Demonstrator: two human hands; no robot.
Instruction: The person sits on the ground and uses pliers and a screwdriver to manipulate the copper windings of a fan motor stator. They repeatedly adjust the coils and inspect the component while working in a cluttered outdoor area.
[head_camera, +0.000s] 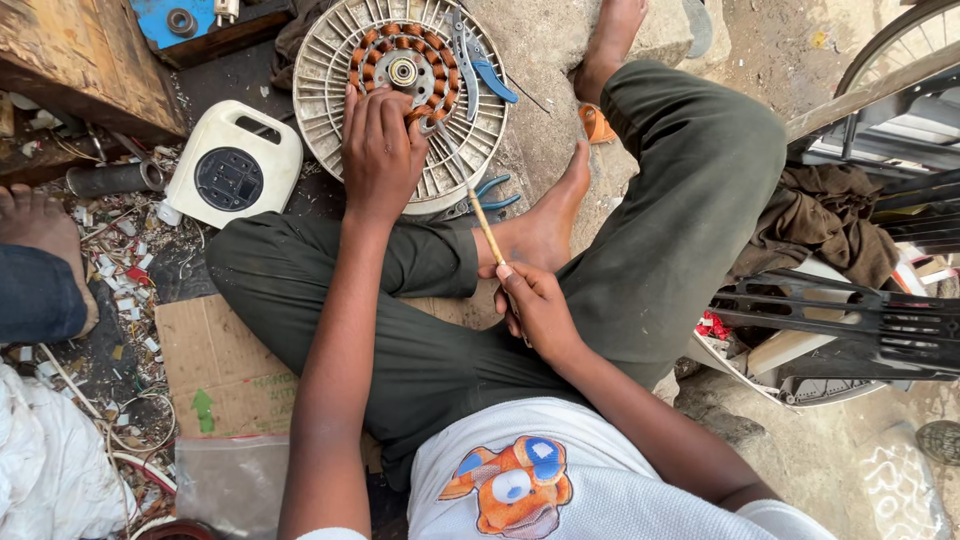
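My left hand (380, 150) presses flat, fingers spread, on the copper-wound motor stator (402, 95) lying on the concrete floor (545, 40) before my crossed legs. My right hand (535, 310) pinches a thin wooden stick (487, 228). Blue-handled pliers (488, 70), a white cable reel (232, 165), cardboard (225, 375) and wire scraps surround me.

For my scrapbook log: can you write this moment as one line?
left hand: pressing on round motor stator | right hand: holding thin wooden stick | blue-handled pliers: lying on stator
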